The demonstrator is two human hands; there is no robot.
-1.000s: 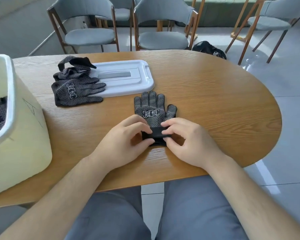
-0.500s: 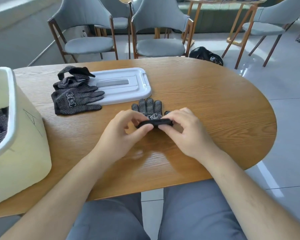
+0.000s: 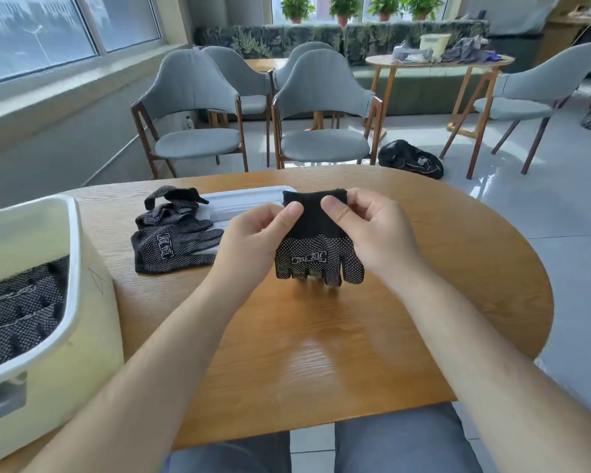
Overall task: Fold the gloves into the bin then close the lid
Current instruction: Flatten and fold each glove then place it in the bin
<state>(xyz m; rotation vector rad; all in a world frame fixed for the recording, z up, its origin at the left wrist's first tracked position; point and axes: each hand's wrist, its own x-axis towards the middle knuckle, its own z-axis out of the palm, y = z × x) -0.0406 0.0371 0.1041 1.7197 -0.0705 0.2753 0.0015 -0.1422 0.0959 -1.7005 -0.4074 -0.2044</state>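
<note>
So that it hangs straight, seemingly for folding, left hand (image 3: 253,235) and right hand (image 3: 376,227) pinch the cuff of the black white-dotted knit glove (image 3: 316,259).

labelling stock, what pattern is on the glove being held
The glove is black with small white dots and a white logo; its cuff is plain black. Head view.

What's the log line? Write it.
glove: held, fingers down | left hand: pinches cuff | right hand: pinches cuff | bin: open | lid: on table
</note>
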